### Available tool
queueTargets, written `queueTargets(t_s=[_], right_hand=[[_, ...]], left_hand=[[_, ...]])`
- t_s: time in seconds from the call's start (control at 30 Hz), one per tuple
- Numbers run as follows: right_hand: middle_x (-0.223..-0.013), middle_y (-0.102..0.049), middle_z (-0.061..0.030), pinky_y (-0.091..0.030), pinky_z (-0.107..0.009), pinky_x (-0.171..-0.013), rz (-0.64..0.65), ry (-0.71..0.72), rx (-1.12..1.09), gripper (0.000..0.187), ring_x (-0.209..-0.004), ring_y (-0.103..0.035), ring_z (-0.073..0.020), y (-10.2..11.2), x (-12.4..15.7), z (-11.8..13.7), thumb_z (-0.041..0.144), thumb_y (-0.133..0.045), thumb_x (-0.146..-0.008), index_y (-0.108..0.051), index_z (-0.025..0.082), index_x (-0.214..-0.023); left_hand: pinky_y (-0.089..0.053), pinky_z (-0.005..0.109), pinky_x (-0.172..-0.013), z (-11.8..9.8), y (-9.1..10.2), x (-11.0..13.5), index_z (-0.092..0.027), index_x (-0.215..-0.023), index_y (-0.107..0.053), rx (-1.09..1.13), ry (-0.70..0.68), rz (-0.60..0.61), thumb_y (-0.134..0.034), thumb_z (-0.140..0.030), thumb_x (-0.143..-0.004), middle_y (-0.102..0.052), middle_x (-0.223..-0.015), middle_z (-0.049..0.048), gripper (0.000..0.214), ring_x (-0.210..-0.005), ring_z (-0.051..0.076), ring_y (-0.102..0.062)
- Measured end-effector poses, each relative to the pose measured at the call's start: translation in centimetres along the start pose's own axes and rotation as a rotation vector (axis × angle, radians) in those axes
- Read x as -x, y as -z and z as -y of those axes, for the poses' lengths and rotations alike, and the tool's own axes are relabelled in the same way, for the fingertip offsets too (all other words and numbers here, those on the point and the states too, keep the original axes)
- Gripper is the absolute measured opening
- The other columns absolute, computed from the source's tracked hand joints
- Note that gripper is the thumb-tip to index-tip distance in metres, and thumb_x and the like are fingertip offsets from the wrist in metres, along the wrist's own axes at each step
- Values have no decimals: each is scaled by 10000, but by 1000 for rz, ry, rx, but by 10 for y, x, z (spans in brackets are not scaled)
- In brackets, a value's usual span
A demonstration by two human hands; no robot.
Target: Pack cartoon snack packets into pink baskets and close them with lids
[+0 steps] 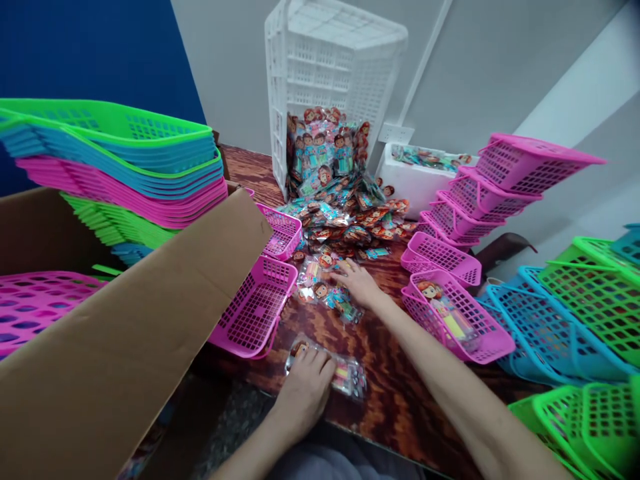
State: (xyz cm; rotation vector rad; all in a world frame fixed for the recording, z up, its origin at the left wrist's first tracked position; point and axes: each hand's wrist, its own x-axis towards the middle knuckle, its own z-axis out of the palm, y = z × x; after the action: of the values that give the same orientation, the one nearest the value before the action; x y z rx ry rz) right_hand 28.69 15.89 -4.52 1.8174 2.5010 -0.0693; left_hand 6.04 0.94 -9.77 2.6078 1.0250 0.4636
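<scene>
The left hand (303,390) and right hand (359,283) lie open and flat below a tipped white lattice crate (325,60), whose heap (340,200) of slick wrappers could slump across the wood-grain counter (395,400), the right on loose packets (323,293) beside a pink grid basket (255,310), the left pressing one packet (347,379) near the edge.
</scene>
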Motion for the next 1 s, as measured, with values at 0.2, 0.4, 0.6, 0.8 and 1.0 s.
queueTargets(t_s=[0.2, 0.4, 0.6, 0.8, 1.0], right_hand=[[-1421, -520, -157, -332, -437, -1043, 140, 85, 72, 362, -1350, -403, -324, 18, -11, -5, 147, -635, -817, -666, 188, -1176], [-866, -684, -16, -374, -244, -657, 111, -96, -255, 215, -752, -601, -172, 21, 29, 16, 351, -648, -838, -636, 202, -993], [-960, -678, -61, -414, -284, -773, -1, -38, -423, 111, -897, -613, -209, -9, 90, 76, 245, -584, -897, -608, 199, -995], [-1102, -674, -76, -451, -318, -904, 106, 123, -649, 199, -1027, -599, -210, -7, 125, 84, 242, -511, -940, -642, 213, -1087], [-925, -662, -82, -445, -333, -805, -17, -268, -496, 284, -914, -580, -240, -6, 67, 62, 398, -511, -946, -679, 174, -901]], left_hand=[[-426, 435, -948, 1, -1, 2, -197, -1144, -576, 21, 12, -22, -474, -97, -910, -596, -1080, 74, 274, -992, 250, -510], [-441, 447, -965, 3, -1, 2, -191, -1128, -589, 2, 1, -38, -496, -107, -915, -609, -1076, 64, 247, -990, 245, -527], [-397, 465, -1065, 4, -2, 5, -154, -1203, -585, -4, -25, -260, -448, -89, -928, -517, -1353, 141, 314, -1267, 289, -457], [-50, 642, -1181, 5, 16, -1, -154, -1451, -411, -155, -39, -290, -452, -139, -938, -516, -1403, 150, 515, -1348, 316, -406], [-247, 521, -1166, 8, 19, -8, -186, -1094, -637, -170, -88, -50, -478, -178, -939, -641, -935, 33, 222, -894, 215, -557]])
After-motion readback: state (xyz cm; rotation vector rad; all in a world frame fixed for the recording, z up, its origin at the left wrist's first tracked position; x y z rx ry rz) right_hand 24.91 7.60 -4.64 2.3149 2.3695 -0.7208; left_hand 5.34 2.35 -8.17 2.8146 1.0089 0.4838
